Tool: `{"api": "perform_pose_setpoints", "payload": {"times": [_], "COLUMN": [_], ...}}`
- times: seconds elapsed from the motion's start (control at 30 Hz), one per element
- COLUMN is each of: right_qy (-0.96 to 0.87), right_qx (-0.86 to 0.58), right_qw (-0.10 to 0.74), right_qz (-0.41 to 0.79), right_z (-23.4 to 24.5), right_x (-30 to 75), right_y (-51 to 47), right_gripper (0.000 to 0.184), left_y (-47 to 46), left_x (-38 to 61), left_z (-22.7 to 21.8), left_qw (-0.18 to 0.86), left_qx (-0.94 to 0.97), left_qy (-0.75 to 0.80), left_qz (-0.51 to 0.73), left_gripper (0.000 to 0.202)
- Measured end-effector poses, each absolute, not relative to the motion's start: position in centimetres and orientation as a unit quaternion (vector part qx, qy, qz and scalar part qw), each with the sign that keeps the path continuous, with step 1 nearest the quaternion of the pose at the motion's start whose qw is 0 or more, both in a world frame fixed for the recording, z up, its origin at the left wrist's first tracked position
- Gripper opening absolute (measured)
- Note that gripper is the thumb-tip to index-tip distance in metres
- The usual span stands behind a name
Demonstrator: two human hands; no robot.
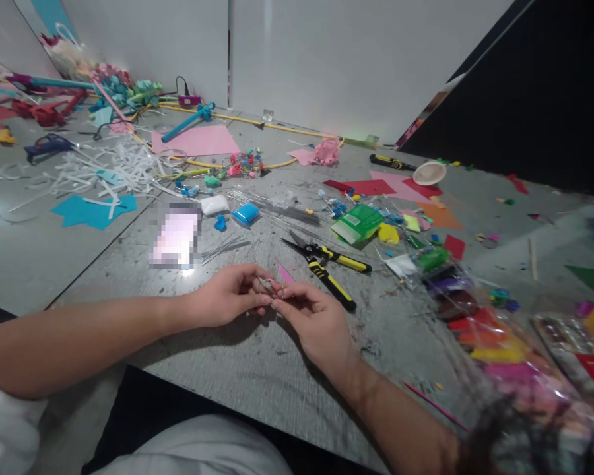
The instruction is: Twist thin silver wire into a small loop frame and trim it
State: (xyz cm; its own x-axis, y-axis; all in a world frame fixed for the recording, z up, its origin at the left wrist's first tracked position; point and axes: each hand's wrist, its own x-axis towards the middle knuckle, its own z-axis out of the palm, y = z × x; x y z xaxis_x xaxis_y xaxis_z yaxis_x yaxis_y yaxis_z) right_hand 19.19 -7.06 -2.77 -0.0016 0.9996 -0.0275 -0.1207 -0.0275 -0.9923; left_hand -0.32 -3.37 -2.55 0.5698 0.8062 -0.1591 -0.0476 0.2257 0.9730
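My left hand [235,295] and my right hand [314,320] meet over the near part of the grey table, fingertips almost touching. Pinched between them is a small piece of thin silvery wire [266,284], which seems bent into a loop; fingers cover most of it. Just beyond my right hand lie black-and-yellow scissors [327,260] with their handles spread. A pink strip [286,273] pokes out behind my fingertips. Several loose thin wires [226,249] rest past my left hand, beside a blurred-out phone-like rectangle [177,235].
Blue clay [246,213] and a white packet [214,205] sit beyond my hands. Colourful clay bags [475,323] line the right side. White paper strips [113,165] are heaped at the left. A green packet [358,223] and a round white lid [429,173] lie farther back.
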Motion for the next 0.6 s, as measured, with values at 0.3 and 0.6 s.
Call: {"api": "perform_pose_setpoints", "payload": {"times": [0.3, 0.6], "right_qy": [-0.41, -0.359], "right_qx": [-0.468, -0.48], "right_qw": [0.518, 0.497], "right_qz": [0.586, 0.627], "right_z": [-2.6, -2.88], "right_x": [19.08, 19.25], "right_y": [-7.07, -7.04], "right_gripper": [0.021, 0.032], "left_y": [-3.5, -3.43], "left_x": [-0.21, -0.22], "left_z": [-2.27, -2.39], "left_qw": [0.71, 0.703], "left_qx": [0.529, 0.536], "left_qy": [0.356, 0.353], "left_qz": [0.301, 0.307], "left_gripper": [0.031, 0.025]}}
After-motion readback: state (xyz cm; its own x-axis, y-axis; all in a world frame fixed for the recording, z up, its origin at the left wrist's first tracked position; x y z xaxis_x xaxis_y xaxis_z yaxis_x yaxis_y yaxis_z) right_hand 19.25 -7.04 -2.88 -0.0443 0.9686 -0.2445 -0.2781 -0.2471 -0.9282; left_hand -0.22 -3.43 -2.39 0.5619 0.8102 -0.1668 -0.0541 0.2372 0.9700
